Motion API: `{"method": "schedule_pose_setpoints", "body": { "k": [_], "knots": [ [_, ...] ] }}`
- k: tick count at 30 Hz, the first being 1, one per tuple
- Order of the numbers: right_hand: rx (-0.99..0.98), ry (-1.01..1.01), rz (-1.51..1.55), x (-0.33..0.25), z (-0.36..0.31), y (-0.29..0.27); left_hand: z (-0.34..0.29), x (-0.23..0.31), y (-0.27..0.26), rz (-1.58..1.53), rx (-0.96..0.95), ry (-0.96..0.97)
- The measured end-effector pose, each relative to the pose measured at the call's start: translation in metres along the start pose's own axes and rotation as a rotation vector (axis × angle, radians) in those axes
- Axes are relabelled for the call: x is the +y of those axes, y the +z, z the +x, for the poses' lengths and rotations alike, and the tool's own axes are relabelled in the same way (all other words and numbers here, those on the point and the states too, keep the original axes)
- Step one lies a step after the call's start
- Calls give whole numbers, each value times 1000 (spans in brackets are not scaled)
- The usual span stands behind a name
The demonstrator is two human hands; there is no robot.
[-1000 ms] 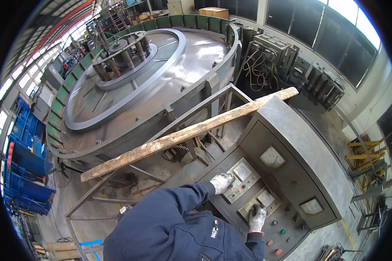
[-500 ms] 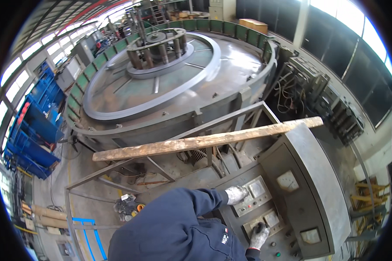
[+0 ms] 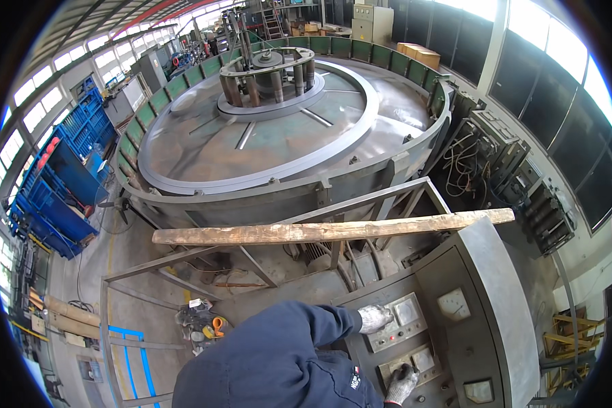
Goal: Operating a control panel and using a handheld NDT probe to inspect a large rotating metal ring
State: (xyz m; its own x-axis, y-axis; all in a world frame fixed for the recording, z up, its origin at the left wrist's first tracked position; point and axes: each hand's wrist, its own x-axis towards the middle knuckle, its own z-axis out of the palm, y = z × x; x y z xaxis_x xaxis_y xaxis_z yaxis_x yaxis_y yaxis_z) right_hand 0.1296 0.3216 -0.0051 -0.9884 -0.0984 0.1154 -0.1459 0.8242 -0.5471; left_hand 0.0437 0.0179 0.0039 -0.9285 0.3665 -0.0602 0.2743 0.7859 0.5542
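My gloved left hand [image 3: 376,318] rests on the upper instrument panel [image 3: 415,326] of a grey control console, beside its square meter [image 3: 406,312]. Its fingers are bent against the panel, and whatever is under them is hidden. Lower down, my gloved right hand [image 3: 402,387] is closed on a dark rounded knob [image 3: 406,371] on the second panel [image 3: 387,368], left of another square meter [image 3: 423,360]. Both forearms wear dark blue sleeves [image 3: 333,321]. Small indicator lights, one lit red [image 3: 392,338], sit below my left hand.
Beyond the console stands a huge round machine table [image 3: 204,149] with a raised ring and central pillared frame. A rough wooden beam [image 3: 333,232] lies across the metal railing [image 3: 139,268]. Blue cabinets [image 3: 68,177] stand left; cables [image 3: 459,163] hang right.
My view has shifted, so the machine sits farther right in it. The round table has turned, its near slots moving left relative to the rim. Both hands stay at their panels.
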Motion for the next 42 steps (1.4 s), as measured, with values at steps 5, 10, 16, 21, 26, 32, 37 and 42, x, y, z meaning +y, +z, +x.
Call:
{"method": "schedule_pose_setpoints", "body": {
  "k": [5,10,16,21,26,32,37,42],
  "knots": [
    [-15,21,32,11,0,7,-2,-6,8,27,49,25],
    [17,7,-8,11,-3,7,-1,-2,2,28,36,33],
    [26,37,-15,1,-3,3,-1,-9,10,20,17,26],
    [-1,68,-13,0,-3,3,-1,-11,10,9,39,51],
    [11,67,-25,-5,-3,2,-1,-18,15,18,31,53],
    [14,90,-23,-1,-4,5,-2,-11,6,21,-5,39],
    [-3,141,10,-6,-3,2,-2,-10,1,25,-29,40],
    [19,80,-25,-2,-3,3,-2,-9,0,22,-23,45]
  ]
}}
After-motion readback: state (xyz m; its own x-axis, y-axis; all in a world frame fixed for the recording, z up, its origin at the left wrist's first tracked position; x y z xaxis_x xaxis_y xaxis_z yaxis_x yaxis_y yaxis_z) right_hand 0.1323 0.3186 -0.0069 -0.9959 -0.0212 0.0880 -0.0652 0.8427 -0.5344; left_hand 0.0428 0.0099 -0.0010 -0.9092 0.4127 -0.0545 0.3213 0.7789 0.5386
